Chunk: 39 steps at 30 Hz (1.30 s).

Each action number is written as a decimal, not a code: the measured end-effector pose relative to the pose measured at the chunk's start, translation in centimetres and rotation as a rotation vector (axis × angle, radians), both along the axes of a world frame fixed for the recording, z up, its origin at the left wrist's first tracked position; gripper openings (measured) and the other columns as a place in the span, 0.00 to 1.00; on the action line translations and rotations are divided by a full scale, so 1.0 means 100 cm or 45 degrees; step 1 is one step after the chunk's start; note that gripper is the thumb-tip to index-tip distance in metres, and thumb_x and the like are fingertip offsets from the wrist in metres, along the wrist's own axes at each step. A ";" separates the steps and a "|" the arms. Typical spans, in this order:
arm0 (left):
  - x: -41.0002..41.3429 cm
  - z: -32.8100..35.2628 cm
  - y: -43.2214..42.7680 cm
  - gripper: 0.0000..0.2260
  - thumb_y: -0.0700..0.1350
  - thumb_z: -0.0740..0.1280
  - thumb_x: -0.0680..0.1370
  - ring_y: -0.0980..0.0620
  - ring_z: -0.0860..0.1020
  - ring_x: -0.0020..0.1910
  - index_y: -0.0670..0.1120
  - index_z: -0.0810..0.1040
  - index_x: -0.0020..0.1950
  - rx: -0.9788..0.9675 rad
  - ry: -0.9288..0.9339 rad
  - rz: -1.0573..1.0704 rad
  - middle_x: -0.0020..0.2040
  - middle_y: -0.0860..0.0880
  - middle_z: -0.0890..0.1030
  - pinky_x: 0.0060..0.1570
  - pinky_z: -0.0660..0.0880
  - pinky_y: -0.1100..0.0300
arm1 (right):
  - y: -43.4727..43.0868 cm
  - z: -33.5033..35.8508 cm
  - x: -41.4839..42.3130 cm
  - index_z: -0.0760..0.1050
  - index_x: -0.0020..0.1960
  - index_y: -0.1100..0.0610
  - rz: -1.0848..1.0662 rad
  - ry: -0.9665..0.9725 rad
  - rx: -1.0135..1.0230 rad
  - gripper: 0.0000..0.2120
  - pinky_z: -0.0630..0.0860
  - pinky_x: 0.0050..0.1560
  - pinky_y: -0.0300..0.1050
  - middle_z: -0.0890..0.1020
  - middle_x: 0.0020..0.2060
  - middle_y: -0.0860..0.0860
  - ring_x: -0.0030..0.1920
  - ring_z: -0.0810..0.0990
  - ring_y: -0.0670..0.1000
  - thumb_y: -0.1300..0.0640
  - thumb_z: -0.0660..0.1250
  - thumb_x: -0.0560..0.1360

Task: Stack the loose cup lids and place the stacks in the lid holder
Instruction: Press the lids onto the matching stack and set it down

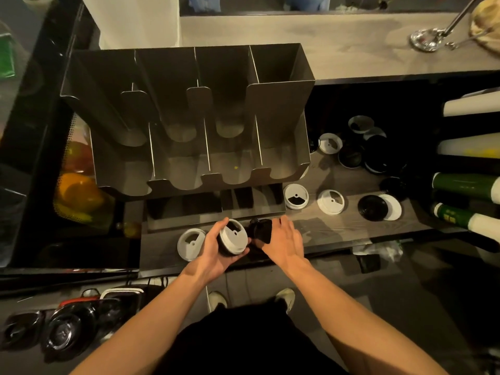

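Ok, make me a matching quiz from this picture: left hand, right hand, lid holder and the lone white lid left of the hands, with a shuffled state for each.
1 left hand
2 right hand
3 lid holder
4 lone white lid

A lies flat on the counter
B holds a black lid
C holds a white-topped stack
D shows no lids in its upper slots

Pairs: 1-C, 2-B, 3-D, 4-A

White-topped lid stack in the left hand; black lid at the right hand. Left of both hands, plain white lid. Beyond, dull grey lid holder. Beneath, dark wood-grained bench.
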<state>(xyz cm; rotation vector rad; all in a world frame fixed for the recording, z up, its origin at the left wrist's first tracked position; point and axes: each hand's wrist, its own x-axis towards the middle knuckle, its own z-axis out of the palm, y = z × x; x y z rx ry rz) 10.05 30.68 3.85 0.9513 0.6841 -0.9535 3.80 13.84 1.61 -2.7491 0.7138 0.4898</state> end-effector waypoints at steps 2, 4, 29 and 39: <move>0.002 -0.002 0.006 0.24 0.54 0.73 0.74 0.36 0.83 0.56 0.43 0.76 0.64 -0.012 -0.023 0.028 0.59 0.35 0.81 0.54 0.80 0.43 | 0.001 0.005 0.000 0.66 0.73 0.56 -0.009 -0.045 -0.002 0.38 0.68 0.67 0.51 0.69 0.69 0.55 0.70 0.68 0.55 0.29 0.62 0.75; 0.004 -0.002 0.011 0.21 0.54 0.72 0.76 0.36 0.83 0.56 0.45 0.76 0.64 -0.016 -0.053 0.047 0.59 0.36 0.82 0.57 0.79 0.41 | 0.006 0.012 0.002 0.68 0.72 0.56 -0.001 -0.227 0.010 0.35 0.69 0.67 0.51 0.69 0.69 0.55 0.69 0.69 0.55 0.31 0.58 0.78; 0.012 -0.009 0.126 0.15 0.52 0.64 0.81 0.43 0.82 0.51 0.42 0.79 0.58 0.056 -0.220 0.193 0.50 0.41 0.85 0.56 0.77 0.43 | 0.134 0.008 0.048 0.70 0.72 0.54 0.056 -0.407 0.499 0.37 0.74 0.64 0.48 0.72 0.68 0.52 0.68 0.72 0.53 0.38 0.75 0.70; 0.016 -0.020 0.159 0.16 0.53 0.61 0.83 0.41 0.80 0.59 0.43 0.79 0.59 0.185 -0.329 0.145 0.53 0.39 0.84 0.61 0.76 0.45 | 0.159 -0.003 0.062 0.62 0.77 0.54 0.141 -0.207 0.261 0.39 0.65 0.70 0.49 0.67 0.72 0.52 0.72 0.67 0.55 0.34 0.67 0.74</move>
